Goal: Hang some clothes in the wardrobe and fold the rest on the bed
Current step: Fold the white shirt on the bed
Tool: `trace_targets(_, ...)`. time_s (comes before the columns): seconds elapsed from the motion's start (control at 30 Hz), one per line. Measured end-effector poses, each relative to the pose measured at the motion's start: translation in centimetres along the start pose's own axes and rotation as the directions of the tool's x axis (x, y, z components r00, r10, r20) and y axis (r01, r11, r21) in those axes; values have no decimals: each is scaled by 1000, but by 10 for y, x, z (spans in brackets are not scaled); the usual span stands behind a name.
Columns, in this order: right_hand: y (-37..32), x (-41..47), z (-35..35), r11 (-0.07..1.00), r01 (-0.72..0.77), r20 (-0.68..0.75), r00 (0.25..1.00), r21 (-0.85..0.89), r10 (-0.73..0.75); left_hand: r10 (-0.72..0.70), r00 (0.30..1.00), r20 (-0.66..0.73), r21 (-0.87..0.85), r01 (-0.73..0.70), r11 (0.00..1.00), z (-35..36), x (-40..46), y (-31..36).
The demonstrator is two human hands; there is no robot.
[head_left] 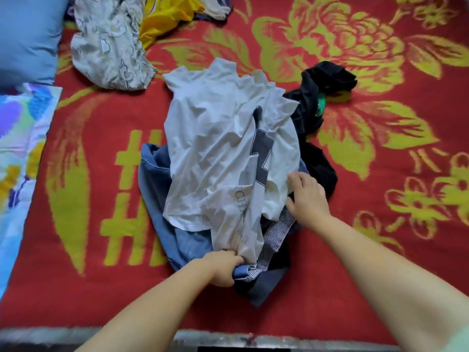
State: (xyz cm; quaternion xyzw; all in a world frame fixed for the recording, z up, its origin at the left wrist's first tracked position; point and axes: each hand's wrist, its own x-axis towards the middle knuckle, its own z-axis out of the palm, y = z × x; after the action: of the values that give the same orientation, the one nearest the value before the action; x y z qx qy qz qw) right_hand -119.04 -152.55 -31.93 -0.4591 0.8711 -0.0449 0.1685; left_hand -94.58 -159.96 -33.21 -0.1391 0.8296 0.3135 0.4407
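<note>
White tee (223, 148) atop the heap mid-bed (380, 288), hem pinched in the left grip (223, 266), right grip (308, 199) slack on its side; sorting barely begun, probably; next, to be lifted clear and spread flat.

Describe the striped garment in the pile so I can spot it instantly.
On the red and yellow floral bedspread, find the central pile topped by the white T-shirt. The striped garment pokes out at its near right edge, the only fine pinstriped fabric among plain blue and black clothes.
</note>
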Motion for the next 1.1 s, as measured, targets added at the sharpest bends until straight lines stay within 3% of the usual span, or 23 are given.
trace_targets(0.07, -14, 1, 2, 994, 18, 98, 995, 110, -29, 20, 1000, 18, -73, -19, 997, -1, -8, -7)
trace_targets(0.17, -24, 4, 6, 948, -184, 155, 977, 261, 147, -1, 975, -222, -252, -57, 966, -15, -19, -9)
trace_targets(0.27, -28, 7, -2, 928, -207, 116, 977, 310, 179, -94, 834, -544, -328, -108, 938, -33, -22, -5)
trace_targets(0.33, -34, 3, -18, 897, -212, 88, 977, 388, 193, -129, 751, -648, -324, -118, 939, -43, -24, 3)
trace_targets(0.47, -50, -2, -68, 905, -121, 86, 992, 408, 94, -112, 838, -534, -266, -41, 963, -52, -26, 25)
trace_targets(0.53, -61, -1, -101, 864, -87, 91, 995, 496, 48, -131, 837, -532, -222, 11, 975, -57, -28, 34)
trace_targets(0.63, -88, -2, -150, 768, 11, 50, 997, 641, -56, -274, 758, -591, -348, 67, 935, -76, -38, 40)
trace_targets(0.7, -105, -8, -176, 618, 33, 42, 993, 785, -106, -386, 671, -633, -463, 71, 883, -91, -47, 40)
trace_targets(0.77, -116, -17, -201, 462, 13, 54, 990, 887, -131, -407, 561, -721, -517, -43, 855, -112, -63, 42)
trace_targets(0.9, -128, -31, -253, 281, 21, 24, 987, 959, -156, -250, 411, -877, -397, -325, 858, -163, -110, 46)
trace_targets(1.03, -147, -43, -309, 231, 102, -64, 984, 968, -167, 24, 270, -963, -89, -399, 913, -212, -171, 54)
trace_targets(1.1, -160, -46, -337, 253, 176, -142, 979, 951, -150, 172, 247, -954, 63, -396, 916, -233, -204, 59)
